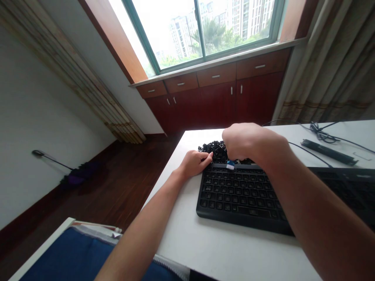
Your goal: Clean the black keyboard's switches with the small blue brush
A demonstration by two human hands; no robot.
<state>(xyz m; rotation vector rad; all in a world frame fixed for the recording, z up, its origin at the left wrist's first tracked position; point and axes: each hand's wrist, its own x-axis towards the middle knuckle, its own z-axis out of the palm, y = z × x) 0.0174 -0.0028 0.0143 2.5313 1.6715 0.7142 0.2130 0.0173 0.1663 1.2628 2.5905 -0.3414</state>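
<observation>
A black keyboard (243, 191) with its keycaps off lies on the white table, showing rows of bare key sockets. My right hand (244, 142) is closed round a small brush (230, 165) with a blue head and white bristles, which point down at the keyboard's top-left edge. The brush's handle is hidden in the fist. At the keyboard's upper-left corner rests my left hand (196, 162), its thumb and index finger pressed together; whatever they may hold is too small to make out. Behind the keyboard is a heap of loose black keycaps (215, 149), partly covered by my right hand.
On the white table (228, 249), a long black bar (328, 151), a coiled black cable (320, 132) and a thin bent metal piece (359, 156) lie at the right. Blue fabric (73, 253) is at lower left. Red cabinets (216, 101) stand beyond the table.
</observation>
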